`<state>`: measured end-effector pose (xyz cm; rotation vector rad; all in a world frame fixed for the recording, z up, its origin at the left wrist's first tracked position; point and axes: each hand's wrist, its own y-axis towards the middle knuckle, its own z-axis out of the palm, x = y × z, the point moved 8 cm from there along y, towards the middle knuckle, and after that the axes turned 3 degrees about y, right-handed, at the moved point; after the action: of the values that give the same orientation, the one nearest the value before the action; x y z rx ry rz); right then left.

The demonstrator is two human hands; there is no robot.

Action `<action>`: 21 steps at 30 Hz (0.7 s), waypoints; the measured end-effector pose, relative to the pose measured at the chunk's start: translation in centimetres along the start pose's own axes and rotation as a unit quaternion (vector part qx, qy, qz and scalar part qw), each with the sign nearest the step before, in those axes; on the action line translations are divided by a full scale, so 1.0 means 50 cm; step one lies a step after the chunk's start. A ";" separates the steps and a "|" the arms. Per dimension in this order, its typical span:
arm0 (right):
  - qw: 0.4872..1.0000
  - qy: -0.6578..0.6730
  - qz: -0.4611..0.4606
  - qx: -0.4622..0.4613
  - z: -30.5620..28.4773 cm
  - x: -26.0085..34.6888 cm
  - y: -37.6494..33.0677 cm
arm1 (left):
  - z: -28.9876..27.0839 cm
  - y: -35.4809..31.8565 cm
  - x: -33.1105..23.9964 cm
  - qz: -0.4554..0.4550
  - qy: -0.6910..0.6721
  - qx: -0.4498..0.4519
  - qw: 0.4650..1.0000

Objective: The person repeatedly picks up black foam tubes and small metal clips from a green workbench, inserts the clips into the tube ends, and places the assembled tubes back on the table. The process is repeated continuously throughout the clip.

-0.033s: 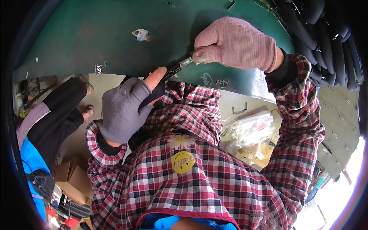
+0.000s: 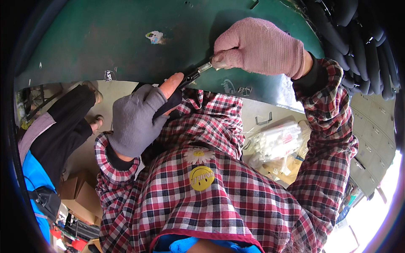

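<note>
My left hand [image 2: 139, 120], in a grey glove with a bare thumb, closes around a slim dark piece [image 2: 191, 78] at the table's near edge. This piece is black and glossy, with a shiny metal end [image 2: 205, 67] pointing up to the right. Its lower part is hidden in the left hand, and its exact kind cannot be made out. My right hand [image 2: 261, 48], in a pink knitted glove, pinches the tip of the metal end over the green tabletop [image 2: 105, 38].
Several long black padded pieces [image 2: 371, 50] are heaped at the far right. Beneath the table's edge on the right lies a clear plastic bundle [image 2: 276, 143]. A person in dark trousers [image 2: 69, 122] is close on the left, near a cardboard box [image 2: 82, 200]. Pale lockers [image 2: 373, 130] line the right side.
</note>
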<state>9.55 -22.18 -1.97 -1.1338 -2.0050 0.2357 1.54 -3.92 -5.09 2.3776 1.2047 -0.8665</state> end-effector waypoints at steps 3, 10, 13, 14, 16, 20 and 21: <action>1.000 -0.029 -0.010 0.002 0.005 0.005 0.003 | 0.006 -0.002 0.002 0.000 -0.003 0.004 1.000; 0.998 -0.053 -0.020 -0.021 0.007 0.019 0.010 | 0.003 0.001 0.004 -0.009 -0.003 -0.003 1.000; 0.997 -0.063 -0.027 -0.035 0.009 0.022 0.012 | 0.006 -0.001 0.006 -0.006 0.002 -0.001 1.000; 0.997 -0.065 -0.026 -0.037 0.010 0.023 0.012 | 0.006 0.000 0.007 -0.006 0.002 0.001 1.000; 0.995 -0.075 -0.041 -0.040 0.013 0.022 0.014 | 0.006 0.001 0.009 -0.005 0.003 0.002 1.000; 0.994 -0.064 -0.070 -0.059 0.021 0.025 0.022 | 0.005 0.005 0.011 0.013 0.022 -0.022 0.999; 0.997 -0.052 -0.052 -0.029 0.024 0.021 0.028 | 0.004 0.006 0.013 0.014 0.029 -0.023 0.999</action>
<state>9.29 -20.31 -2.91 -1.0678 -2.1699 0.1870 1.99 -3.81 -5.65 2.3913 1.1958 -0.7581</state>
